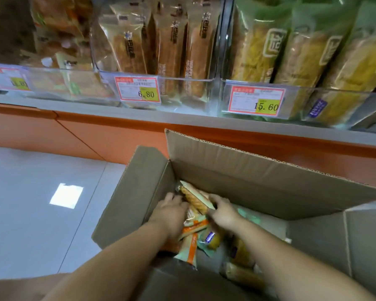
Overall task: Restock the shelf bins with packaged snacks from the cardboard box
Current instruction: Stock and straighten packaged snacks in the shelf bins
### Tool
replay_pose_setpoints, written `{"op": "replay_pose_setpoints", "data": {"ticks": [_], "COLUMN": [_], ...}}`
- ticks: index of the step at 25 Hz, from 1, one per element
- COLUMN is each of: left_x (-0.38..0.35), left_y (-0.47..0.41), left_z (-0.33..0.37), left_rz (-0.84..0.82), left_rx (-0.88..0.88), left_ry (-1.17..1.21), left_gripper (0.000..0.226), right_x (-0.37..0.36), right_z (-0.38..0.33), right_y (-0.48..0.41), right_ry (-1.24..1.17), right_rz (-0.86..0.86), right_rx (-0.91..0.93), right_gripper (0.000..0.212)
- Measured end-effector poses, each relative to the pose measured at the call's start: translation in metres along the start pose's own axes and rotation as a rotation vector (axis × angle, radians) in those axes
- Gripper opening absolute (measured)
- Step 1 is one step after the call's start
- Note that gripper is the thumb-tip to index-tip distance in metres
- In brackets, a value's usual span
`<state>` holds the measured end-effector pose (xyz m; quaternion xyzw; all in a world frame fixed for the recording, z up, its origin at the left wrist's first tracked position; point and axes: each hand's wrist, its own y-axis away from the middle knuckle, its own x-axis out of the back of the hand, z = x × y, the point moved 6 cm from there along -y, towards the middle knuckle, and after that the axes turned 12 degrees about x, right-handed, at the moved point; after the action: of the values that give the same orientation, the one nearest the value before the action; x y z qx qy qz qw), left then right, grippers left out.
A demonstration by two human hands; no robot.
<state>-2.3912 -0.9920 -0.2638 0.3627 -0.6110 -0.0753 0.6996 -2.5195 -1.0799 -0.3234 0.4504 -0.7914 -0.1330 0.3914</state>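
Observation:
An open cardboard box (237, 168) stands on the floor below the shelf, with several packaged snacks inside. Both my hands reach into its far left corner. My left hand (172, 210) and my right hand (223, 210) grip the two sides of a tilted snack pack (194, 197) with an orange and pale green wrapper. More orange and green packs (192, 230) lie under my hands. Above, clear shelf bins (167, 83) hold upright bread packs: brown ones in the middle bin, green and yellow ones (308, 53) in the right bin.
Price tags reading 6.80 (138, 92) and 15.60 (257, 102) hang on the bin fronts. An orange base panel (109, 135) runs under the grey shelf edge. Glossy grey floor (35, 213) lies left of the box. The box flaps stand up at the back and left.

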Motion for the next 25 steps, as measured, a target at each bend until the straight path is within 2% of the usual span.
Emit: {"op": "replay_pose_setpoints", "data": {"ticks": [3,5,9,12,15,17,19,21,23,25], "left_x": [-0.003,-0.007,-0.019,-0.018,-0.016,-0.011,-0.001,0.011,0.016,0.016], "left_y": [0.001,0.0,-0.002,-0.007,-0.008,-0.008,-0.003,0.007,0.019,0.032], "left_z": [-0.006,-0.008,-0.007,-0.001,0.014,0.017,0.023,0.024,0.025,0.03], "left_rz": [0.076,0.073,0.066,0.167,0.268,0.312,0.302,0.181,0.104,0.11], "left_rx": [-0.015,-0.021,-0.025,-0.013,-0.066,-0.122,-0.195,-0.163,-0.142,-0.199], "left_ry": [0.095,0.149,0.077,0.022,-0.161,-0.19,-0.029,0.328,0.675,0.814], "left_gripper": [0.061,0.067,0.074,0.076,0.058,0.048,0.05,0.058,0.05,0.042], "right_x": [-0.017,-0.023,-0.017,0.0,0.011,0.011,0.012,0.014,0.016,0.014], "right_z": [0.005,0.011,0.025,0.04,0.056,0.062,0.064,0.063,0.058,0.052], "right_y": [-0.026,-0.033,-0.021,0.004,0.044,0.063,0.079,0.087,0.091,0.098], "right_ry": [-0.068,-0.114,-0.272,-0.46,-0.663,-0.919,-1.14,-1.196,-1.207,-1.283], "right_rz": [0.021,0.055,0.101,0.062,-0.027,-0.05,-0.044,-0.044,-0.053,-0.065], "right_rx": [-0.037,-0.046,-0.045,-0.075,-0.119,-0.154,-0.173,-0.177,-0.17,-0.175], "right_gripper": [0.069,0.06,0.035,0.034,0.034,0.031,0.034,0.038,0.04,0.043]}}
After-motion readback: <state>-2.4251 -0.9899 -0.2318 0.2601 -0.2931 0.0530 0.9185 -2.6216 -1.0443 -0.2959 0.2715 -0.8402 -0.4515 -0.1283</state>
